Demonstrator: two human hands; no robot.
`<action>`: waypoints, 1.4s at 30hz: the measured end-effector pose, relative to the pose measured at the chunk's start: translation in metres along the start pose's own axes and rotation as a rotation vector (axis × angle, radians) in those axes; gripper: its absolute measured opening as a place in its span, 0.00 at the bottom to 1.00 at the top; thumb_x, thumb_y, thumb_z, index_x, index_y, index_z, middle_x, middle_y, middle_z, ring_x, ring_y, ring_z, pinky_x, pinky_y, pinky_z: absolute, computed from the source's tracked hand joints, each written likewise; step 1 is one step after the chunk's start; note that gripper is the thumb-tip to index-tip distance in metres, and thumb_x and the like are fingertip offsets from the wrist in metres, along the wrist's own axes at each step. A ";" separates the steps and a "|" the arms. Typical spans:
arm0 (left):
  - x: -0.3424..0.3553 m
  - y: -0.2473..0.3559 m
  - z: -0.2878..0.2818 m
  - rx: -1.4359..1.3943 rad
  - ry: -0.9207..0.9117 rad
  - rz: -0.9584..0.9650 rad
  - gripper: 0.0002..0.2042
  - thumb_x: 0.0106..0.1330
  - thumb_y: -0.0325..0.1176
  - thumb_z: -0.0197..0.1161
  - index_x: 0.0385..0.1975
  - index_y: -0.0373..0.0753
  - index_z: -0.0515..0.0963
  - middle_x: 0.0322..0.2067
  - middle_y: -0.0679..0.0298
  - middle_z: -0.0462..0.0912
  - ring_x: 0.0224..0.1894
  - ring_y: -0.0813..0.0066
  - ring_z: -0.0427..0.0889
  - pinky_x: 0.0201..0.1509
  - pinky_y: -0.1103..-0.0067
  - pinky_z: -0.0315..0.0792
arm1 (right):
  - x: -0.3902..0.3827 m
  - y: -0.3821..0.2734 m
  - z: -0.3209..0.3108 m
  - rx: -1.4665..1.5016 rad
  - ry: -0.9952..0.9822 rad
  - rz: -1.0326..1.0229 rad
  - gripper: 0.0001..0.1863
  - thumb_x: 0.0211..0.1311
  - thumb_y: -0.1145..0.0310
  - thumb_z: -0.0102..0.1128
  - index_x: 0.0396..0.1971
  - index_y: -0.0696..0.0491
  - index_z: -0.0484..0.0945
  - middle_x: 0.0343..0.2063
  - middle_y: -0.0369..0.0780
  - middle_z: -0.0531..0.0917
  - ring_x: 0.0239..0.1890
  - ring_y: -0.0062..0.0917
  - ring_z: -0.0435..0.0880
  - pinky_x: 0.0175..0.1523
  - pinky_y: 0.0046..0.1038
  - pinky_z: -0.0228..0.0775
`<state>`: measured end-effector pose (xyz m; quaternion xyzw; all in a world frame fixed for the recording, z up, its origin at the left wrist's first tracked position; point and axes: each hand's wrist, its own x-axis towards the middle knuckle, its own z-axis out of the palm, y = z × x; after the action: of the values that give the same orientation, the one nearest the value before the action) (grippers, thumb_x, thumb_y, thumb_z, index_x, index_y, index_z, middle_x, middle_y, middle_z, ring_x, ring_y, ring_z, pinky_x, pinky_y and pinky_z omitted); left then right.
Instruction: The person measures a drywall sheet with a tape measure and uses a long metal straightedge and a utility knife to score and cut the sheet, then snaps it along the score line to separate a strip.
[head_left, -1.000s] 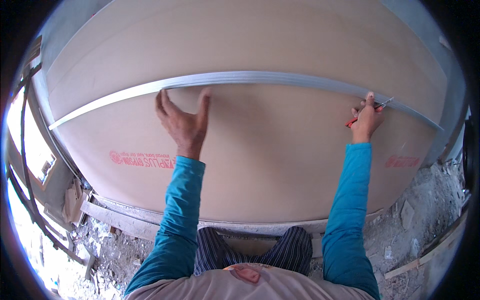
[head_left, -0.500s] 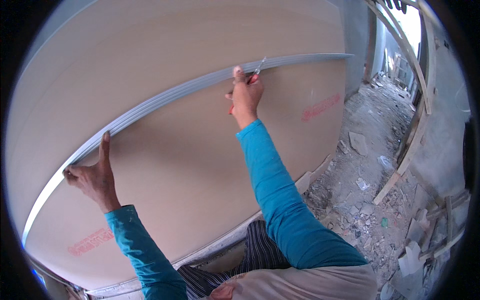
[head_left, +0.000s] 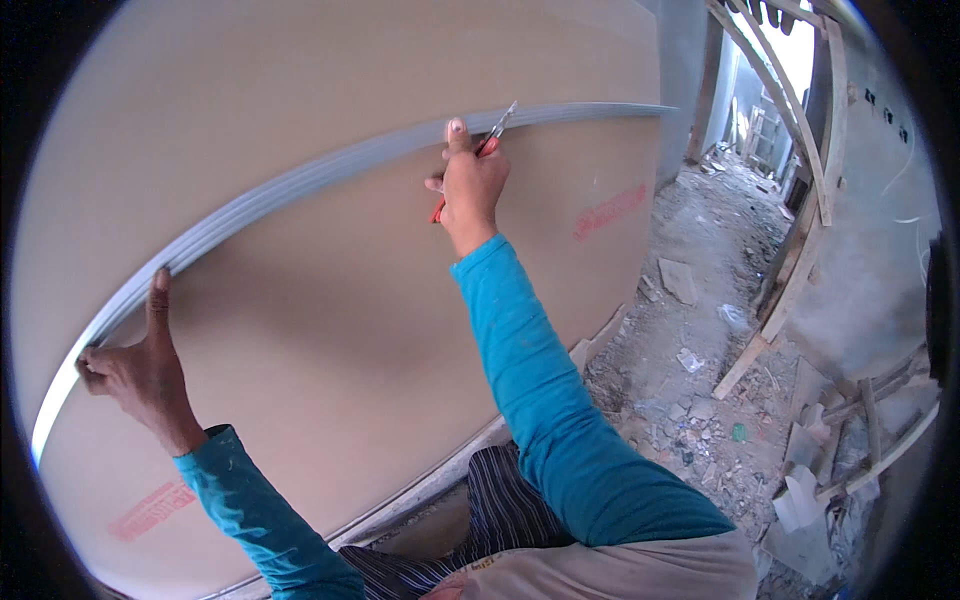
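A long silver metal strip [head_left: 300,182], ridged lengthwise, crosses a large beige board [head_left: 300,330] with red print. My left hand [head_left: 140,380] grips the strip's lower edge at the left, thumb upright and fingers curled onto it. Higher and to the right, my right hand [head_left: 468,185] holds a red-handled cutting tool [head_left: 488,145], its metal tip across the strip and my thumb resting at the strip's edge.
Rubble [head_left: 715,420] and board scraps [head_left: 675,280] lie on the floor to the right. Wooden battens [head_left: 800,280] lean by a grey wall [head_left: 865,250], and a bright opening [head_left: 770,60] shows at the far end.
The view has swung rightward, revealing more of the passage. My left hand, loosely spread a second ago, now grips the strip farther toward the left end. My right hand still holds the tool.
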<state>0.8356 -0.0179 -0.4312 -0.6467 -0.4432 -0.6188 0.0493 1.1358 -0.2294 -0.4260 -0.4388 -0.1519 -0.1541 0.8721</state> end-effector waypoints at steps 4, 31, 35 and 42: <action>-0.004 0.010 0.007 -0.021 0.030 -0.041 0.62 0.43 0.69 0.76 0.64 0.18 0.57 0.67 0.34 0.52 0.71 0.41 0.51 0.68 0.52 0.64 | 0.006 -0.003 -0.004 0.027 -0.013 0.049 0.12 0.70 0.60 0.62 0.34 0.53 0.73 0.27 0.34 0.74 0.21 0.17 0.69 0.23 0.26 0.71; 0.009 0.042 -0.020 0.094 -0.390 -0.172 0.62 0.47 0.52 0.82 0.70 0.25 0.43 0.64 0.44 0.48 0.63 0.47 0.60 0.66 0.56 0.68 | 0.010 -0.020 0.005 -0.093 0.022 0.271 0.22 0.63 0.51 0.69 0.36 0.55 0.72 0.23 0.33 0.75 0.14 0.17 0.73 0.20 0.23 0.74; 0.009 0.065 -0.018 -0.006 -0.462 -0.284 0.61 0.47 0.56 0.81 0.67 0.23 0.45 0.63 0.40 0.46 0.62 0.41 0.59 0.64 0.51 0.67 | 0.017 -0.038 -0.014 -0.120 0.060 0.448 0.20 0.62 0.59 0.70 0.41 0.56 0.73 0.29 0.36 0.80 0.16 0.17 0.75 0.24 0.24 0.76; 0.009 0.054 -0.016 -0.004 -0.398 -0.195 0.53 0.51 0.55 0.79 0.61 0.22 0.52 0.57 0.43 0.49 0.55 0.52 0.61 0.56 0.53 0.70 | 0.034 -0.072 -0.090 -0.321 0.194 0.764 0.17 0.61 0.63 0.69 0.40 0.54 0.69 0.24 0.34 0.74 0.14 0.17 0.71 0.13 0.23 0.66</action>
<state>0.8562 -0.0554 -0.3942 -0.7103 -0.5033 -0.4817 -0.1005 1.1498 -0.3480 -0.4122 -0.5770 0.1305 0.1180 0.7975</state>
